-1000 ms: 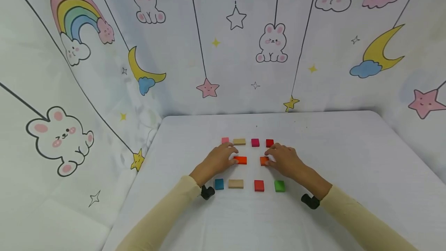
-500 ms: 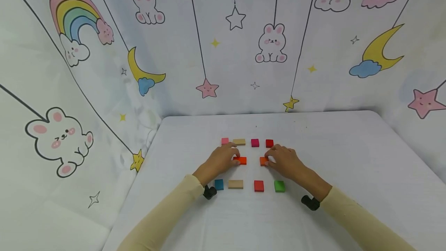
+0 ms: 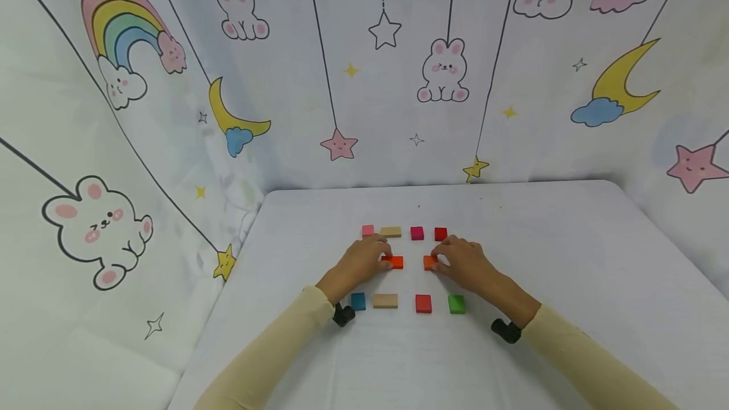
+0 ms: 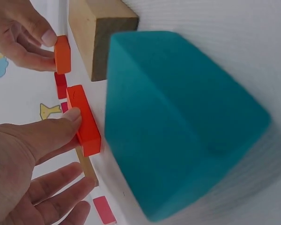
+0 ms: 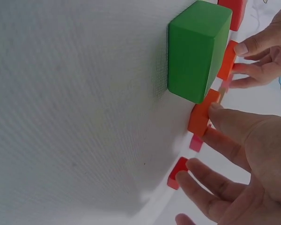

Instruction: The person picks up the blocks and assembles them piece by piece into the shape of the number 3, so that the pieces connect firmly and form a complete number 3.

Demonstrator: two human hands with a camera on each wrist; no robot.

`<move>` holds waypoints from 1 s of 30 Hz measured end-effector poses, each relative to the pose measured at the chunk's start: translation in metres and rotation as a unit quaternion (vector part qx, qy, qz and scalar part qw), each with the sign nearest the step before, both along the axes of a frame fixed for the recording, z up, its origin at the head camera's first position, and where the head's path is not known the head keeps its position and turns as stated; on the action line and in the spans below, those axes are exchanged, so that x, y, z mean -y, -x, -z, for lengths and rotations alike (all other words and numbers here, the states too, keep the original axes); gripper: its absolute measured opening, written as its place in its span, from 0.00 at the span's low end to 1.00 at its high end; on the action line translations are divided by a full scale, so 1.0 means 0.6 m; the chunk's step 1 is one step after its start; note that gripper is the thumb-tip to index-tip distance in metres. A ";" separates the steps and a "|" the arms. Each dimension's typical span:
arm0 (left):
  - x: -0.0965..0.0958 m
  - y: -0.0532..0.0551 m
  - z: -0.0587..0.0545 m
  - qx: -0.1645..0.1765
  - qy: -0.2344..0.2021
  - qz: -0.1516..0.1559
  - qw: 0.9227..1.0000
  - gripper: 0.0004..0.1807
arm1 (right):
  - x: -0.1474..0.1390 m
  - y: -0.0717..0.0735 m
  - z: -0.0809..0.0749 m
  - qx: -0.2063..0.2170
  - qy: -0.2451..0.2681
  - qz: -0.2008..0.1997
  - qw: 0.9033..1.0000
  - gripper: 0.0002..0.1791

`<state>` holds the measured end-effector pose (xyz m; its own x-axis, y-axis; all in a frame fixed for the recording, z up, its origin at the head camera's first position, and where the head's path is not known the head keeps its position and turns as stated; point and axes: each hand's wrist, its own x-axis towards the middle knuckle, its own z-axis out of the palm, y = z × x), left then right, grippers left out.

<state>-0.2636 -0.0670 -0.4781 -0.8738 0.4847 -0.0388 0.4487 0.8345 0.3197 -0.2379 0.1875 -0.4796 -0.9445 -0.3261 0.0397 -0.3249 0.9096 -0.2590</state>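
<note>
Ten small blocks in three rows across a white tabletop (image 3: pixel 569 239), a little nearer its left edge than its right. In the middle row, a red-orange block (image 3: pixel 395 262) toward the left edge and an orange block (image 3: pixel 429 263) toward the right edge, ends facing each other with a gap between. From the left-edge side, the left hand (image 3: pixel 360 260), with thumb and forefinger pinching the red-orange block by its outer end and the other fingers spread loose. From the right-edge side, the right hand (image 3: pixel 464 261), with thumb and forefinger pinching the orange block and the other fingers reaching toward the far edge, close to a red block. Impossible to tell whether either pinched block is resting on the surface or slightly raised.

Toward the far edge, from left to right: a pink block (image 3: pixel 367 230), a tan block (image 3: pixel 391 231), a magenta block (image 3: pixel 417 233) and that same red block (image 3: pixel 441 234). Toward the near side, in the same order: a blue block (image 3: pixel 357 301), a second tan block (image 3: pixel 385 301), a second red block (image 3: pixel 423 304) and a green block (image 3: pixel 457 304). Pale yellow sleeves (image 3: pixel 273 353) on both arms. Beyond the far edge, a white backdrop (image 3: pixel 387 100) printed with rabbits, stars, moons and rainbows.
</note>
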 end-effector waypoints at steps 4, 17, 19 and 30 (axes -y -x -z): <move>0.001 0.001 0.001 0.000 0.000 -0.001 1.000 0.14 | 0.003 0.004 0.000 0.004 0.000 -0.001 1.000 0.19; 0.001 0.000 0.002 0.001 -0.009 -0.004 1.000 0.13 | 0.016 0.015 0.003 0.010 0.002 -0.014 1.000 0.20; 0.001 0.000 0.002 0.001 -0.008 -0.004 1.000 0.13 | 0.019 0.016 0.003 0.013 0.004 -0.014 1.000 0.21; 0.000 -0.001 0.000 -0.005 0.000 0.003 1.000 0.14 | 0.030 0.015 0.001 0.008 0.011 -0.021 1.000 0.19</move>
